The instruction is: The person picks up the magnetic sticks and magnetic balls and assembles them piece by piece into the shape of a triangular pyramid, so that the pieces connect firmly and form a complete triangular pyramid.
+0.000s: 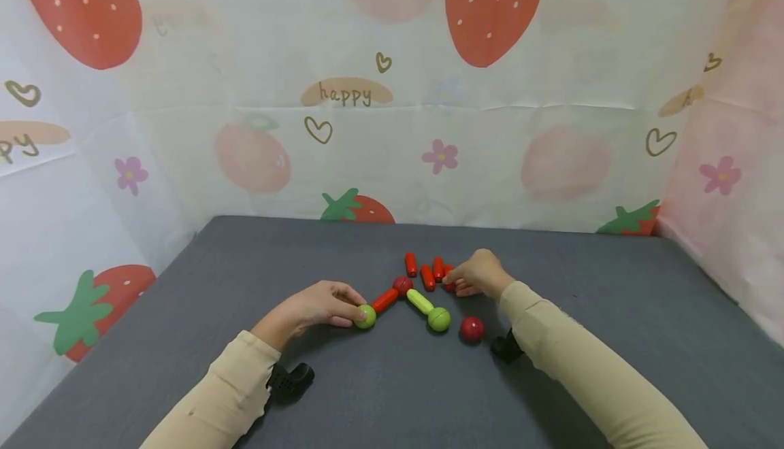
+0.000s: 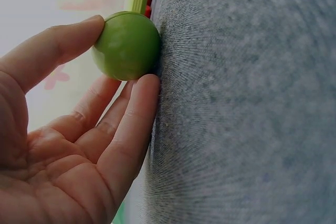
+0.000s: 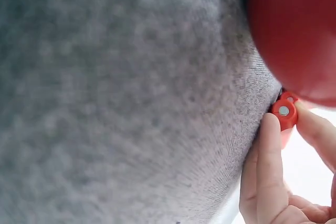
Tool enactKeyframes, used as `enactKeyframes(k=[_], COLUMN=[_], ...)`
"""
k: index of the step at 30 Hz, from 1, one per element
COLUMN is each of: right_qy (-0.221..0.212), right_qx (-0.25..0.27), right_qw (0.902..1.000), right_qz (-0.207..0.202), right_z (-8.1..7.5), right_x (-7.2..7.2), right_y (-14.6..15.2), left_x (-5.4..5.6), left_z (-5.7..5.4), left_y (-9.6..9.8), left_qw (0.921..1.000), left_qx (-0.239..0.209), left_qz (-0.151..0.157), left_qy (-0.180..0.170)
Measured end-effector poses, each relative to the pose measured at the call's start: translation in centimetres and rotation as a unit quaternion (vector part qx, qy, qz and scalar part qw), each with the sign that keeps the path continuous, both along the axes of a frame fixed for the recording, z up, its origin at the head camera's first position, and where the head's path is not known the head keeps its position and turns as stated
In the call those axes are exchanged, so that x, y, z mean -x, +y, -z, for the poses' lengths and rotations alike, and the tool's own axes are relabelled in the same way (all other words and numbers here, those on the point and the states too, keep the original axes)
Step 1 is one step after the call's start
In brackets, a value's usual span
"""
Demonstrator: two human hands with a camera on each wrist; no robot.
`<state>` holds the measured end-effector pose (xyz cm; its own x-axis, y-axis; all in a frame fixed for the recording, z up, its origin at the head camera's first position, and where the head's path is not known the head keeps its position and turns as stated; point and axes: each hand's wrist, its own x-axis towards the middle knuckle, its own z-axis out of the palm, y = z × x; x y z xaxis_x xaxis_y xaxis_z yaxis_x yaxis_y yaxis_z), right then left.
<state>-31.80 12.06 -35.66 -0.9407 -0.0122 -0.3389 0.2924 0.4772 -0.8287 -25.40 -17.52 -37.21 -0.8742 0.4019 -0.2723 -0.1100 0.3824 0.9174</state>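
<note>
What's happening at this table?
A person's left hand pinches a green ball at one end of a V of balls and rods. Their right hand pinches a red rod; three more red rods lie nearby. A separate red ball sits on the table, nearer the person.

Green balls (image 2: 126, 45): plastic look, smooth, semi-gloss w/ soft highlights & fine seam; red balls (image 1: 471, 330): same smooth plastic look, approx. as shiny; red rods (image 1: 427, 277): hard plastic look, glossy, smooth; metal disc (image 3: 284, 110), silvery, set in end of one; yellow-green rod (image 1: 420, 302): plastic look, ridged lengthwise; desk (image 1: 367, 381): grey cloth-like surface, matt, rough grain close up; backdrop (image 1: 392, 163): thin printed sheet, cloth or plastic, can't tell, creased; sleeves (image 1: 226, 381): matt cloth, wrinkled; wrist cams (image 1: 294, 379): black, plastic look
</note>
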Motion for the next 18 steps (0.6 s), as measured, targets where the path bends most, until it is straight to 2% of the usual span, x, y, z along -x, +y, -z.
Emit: enactKeyframes(k=[12,14,18], right_qy=[-0.017,-0.004,0.048], right_qx=[0.018,0.013,-0.014], right_qw=[0.9997,0.9999,0.9983], right_qz=[-0.003,-0.01,-0.031], right_z=[-0.4,-0.5,-1.0], right_x=[-0.8,-1.2,-2.4], right_y=[1.4,1.6,1.7], left_x=[0.1,0.0,0.0], left_z=[0.2,0.1,-0.1], left_y=[0.0,0.0,0.0], left_qw=[1.0,1.0,1.0], left_qx=[-0.003,-0.004,-0.002], left_qz=[0.0,-0.001,-0.004], left_qy=[0.0,-0.001,-0.004])
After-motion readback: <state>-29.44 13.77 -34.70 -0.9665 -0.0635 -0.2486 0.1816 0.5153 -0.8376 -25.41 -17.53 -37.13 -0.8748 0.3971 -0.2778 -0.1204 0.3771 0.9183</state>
